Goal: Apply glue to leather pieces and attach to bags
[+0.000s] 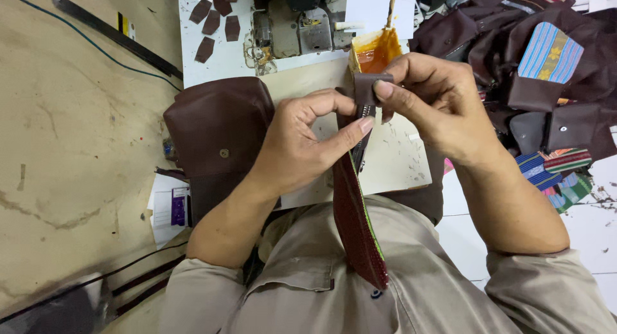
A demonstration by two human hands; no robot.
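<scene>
My left hand (302, 141) and my right hand (434, 99) meet over a long dark-red woven strip (357, 225) with a green edge and a zipper, which hangs down onto my lap. A small brown leather tab (367, 86) is folded over the strip's top end. The right thumb and forefinger pinch that tab. Just below it, the left thumb and forefinger press the strip at the zipper.
A brown leather bag (215, 128) lies left of my hands. Behind stand a glue pot with brush (376, 48), a grey machine (292, 25) and small leather pieces (212, 19) on a white board. Brown and striped pouches (549, 57) pile up at the right.
</scene>
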